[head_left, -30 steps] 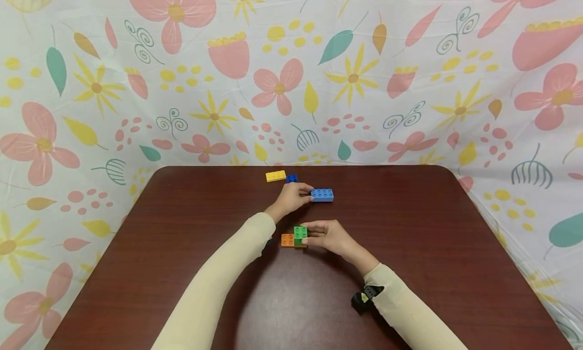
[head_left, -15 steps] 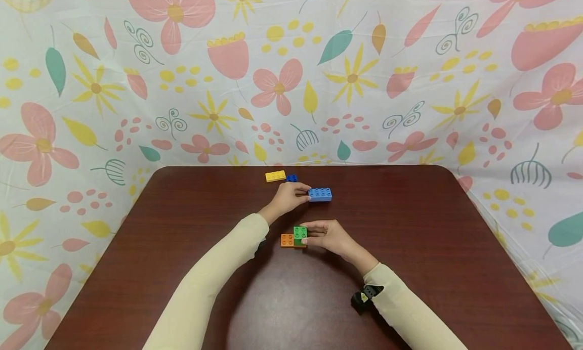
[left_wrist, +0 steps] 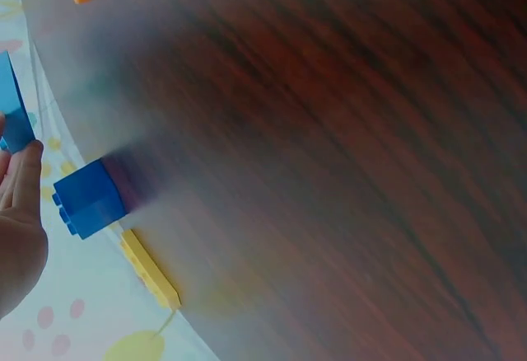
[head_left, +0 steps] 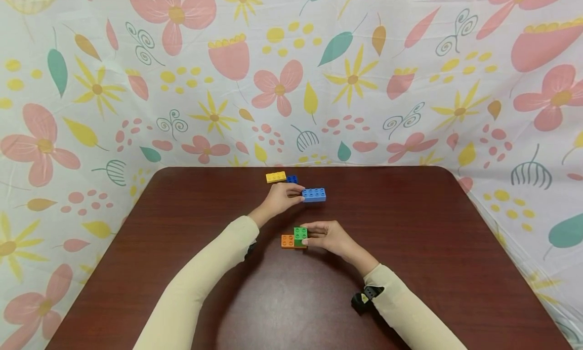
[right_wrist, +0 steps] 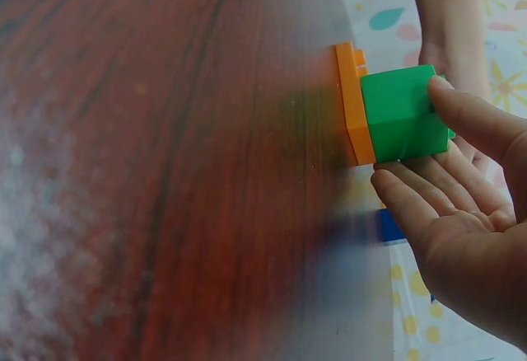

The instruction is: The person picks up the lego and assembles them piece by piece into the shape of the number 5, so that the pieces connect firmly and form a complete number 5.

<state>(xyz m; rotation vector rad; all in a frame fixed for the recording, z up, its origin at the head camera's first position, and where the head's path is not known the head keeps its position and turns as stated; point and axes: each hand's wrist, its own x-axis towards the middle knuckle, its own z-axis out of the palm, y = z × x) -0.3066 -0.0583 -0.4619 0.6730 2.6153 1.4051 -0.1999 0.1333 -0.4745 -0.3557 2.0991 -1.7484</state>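
Observation:
My left hand (head_left: 281, 199) pinches the left end of a light blue eight-stud toy brick (head_left: 314, 194), fingers behind it and thumb in front. In the left wrist view that light blue brick (left_wrist: 14, 104) shows at the left edge, partly cut off. Nearer to me, my right hand (head_left: 332, 236) holds a green four-stud brick (head_left: 300, 233) between thumb and fingers. The green brick (right_wrist: 403, 114) sits on the right half of a flat orange brick (head_left: 287, 241). Two orange studs stay bare on its left.
Behind the left hand, a dark blue brick (head_left: 292, 179) and a flat yellow brick (head_left: 275, 177) lie near the far edge of the dark wooden table (head_left: 387, 218). A flowered cloth (head_left: 364, 112) hangs behind the table.
My left hand has moved a little to the left, and the light blue brick has come with it. The right hand stays at the green brick.

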